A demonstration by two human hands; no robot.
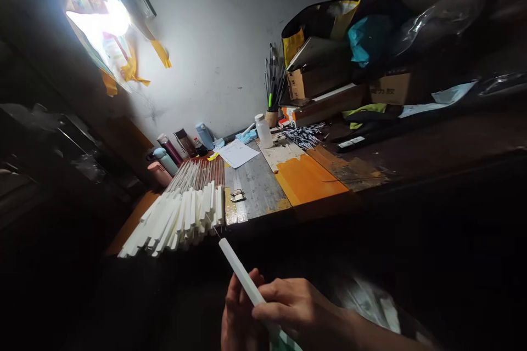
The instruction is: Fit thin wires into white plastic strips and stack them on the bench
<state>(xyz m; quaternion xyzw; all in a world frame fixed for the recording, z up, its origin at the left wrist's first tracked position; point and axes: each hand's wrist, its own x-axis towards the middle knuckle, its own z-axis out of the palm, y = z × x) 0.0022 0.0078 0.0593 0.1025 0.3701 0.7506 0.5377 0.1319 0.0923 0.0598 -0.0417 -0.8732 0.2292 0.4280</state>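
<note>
Two hands are holding a slim white stick below the front edge of a cluttered workbench.

The right hand [296, 307] is pinching the white stick [241, 271] between thumb and fingers, while the left hand [236, 318] is curling closed around its lower part from behind. The stick is tilting up and to the left, its free tip pointing toward a fanned pile of similar white sticks [177, 219] overhanging the workbench [259, 186], just short of touching them. Behind that pile, a bundle of thin reddish rods [200, 173] is lying flat. To handle the stick well, the grip probably wants to be light and even, with the left hand steadying the base so the thin tip is not wobbling or knocking the loose pile.
</note>
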